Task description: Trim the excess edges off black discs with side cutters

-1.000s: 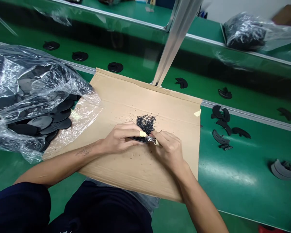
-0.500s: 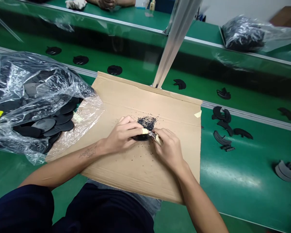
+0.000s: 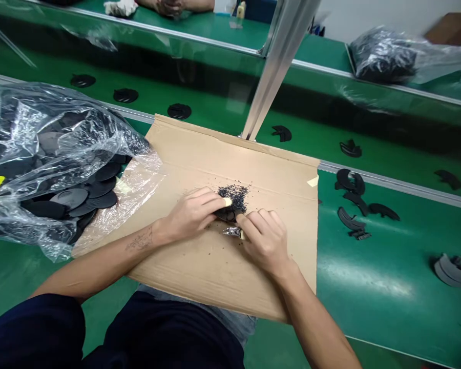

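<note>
My left hand is closed on the edge of a thin black round plastic part, with pale yellow tape on one fingertip. In my right hand is a pair of small nippers, handles mostly hidden by the fingers. Their metal jaws lie just below the near edge of the black part, apart from it. A fingertip of my right hand is at the part's right side. Small black clippings are heaped just beyond the part, on a cardboard sheet.
Left of the cardboard, a clear plastic bag spills black discs. Several curved black pieces lie on the green table at right. Behind a metal post, more black parts lie in a row. Another person's hands rest at the top.
The nippers have come off the black part and turned, jaws now pointing left below it. My right hand has shifted slightly. The row of black parts behind has moved slightly left.
</note>
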The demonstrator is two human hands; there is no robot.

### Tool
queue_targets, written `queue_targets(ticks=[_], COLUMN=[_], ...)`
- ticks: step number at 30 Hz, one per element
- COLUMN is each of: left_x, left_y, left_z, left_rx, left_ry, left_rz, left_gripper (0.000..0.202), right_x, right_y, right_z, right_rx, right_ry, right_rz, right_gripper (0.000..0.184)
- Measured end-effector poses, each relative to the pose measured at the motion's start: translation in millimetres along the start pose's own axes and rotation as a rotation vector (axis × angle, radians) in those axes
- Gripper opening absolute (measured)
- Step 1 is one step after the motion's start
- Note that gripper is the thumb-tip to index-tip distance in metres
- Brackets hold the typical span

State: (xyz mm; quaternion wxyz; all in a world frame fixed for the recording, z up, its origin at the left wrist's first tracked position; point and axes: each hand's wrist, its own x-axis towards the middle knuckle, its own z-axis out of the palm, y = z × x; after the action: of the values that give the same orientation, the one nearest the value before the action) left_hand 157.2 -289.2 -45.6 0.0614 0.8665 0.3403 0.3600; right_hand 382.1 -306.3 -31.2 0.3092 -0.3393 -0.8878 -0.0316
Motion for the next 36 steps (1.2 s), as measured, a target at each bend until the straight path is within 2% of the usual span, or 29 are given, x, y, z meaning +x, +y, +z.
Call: queue_targets(ticks=[2,4,6,8,13,16,22,30,36], left_x=[0,-1,0,1,2,1,1,0,-1], left_y=[0,1,2,3,9,10,12,18,18], left_z=[-0.4,-0.9,-1.9,-3.5,-4.6,-2.4,0.1,4.9,6.1], left_rx=[0.018,-0.033,-0.155,-0.3,-0.481,-0.502,-0.521,-0.58,-0.585], left_ry=[-0.015,0.009,0.04,0.057,0.071,0.084,0.117,0.137,0.15], left_rz=[0.021,0.007,-0.033,-0.068,-0.088,-0.078,-0.068,-0.084,-0.088], left_gripper=[0.027,0.029,0.027,0.026,0.021,0.02,0.021,0.019,0.021], right_x=[0,1,2,1,-2,-3,-1,1,-3], right_y=[-1,1,6,11,16,13,9,3,0], right_z=[-2,-4,-6,-6,1,3,-2,-5,-4], right_rx=[0.154,0.379,0.499,0.437,0.183,0.127,0.067,-0.143,-0.127], right_ry=[-0.002,0.025,0.085,0.101,-0.09,-0.113,-0.097,0.025,-0.012], right_rz=[0.03,0.139,0.276,0.339,0.203,0.197,0.155,0.098,0.117], right_gripper=[0.017,0.01,0.009,0.012,0.025,0.027,0.023,0.013,0.017])
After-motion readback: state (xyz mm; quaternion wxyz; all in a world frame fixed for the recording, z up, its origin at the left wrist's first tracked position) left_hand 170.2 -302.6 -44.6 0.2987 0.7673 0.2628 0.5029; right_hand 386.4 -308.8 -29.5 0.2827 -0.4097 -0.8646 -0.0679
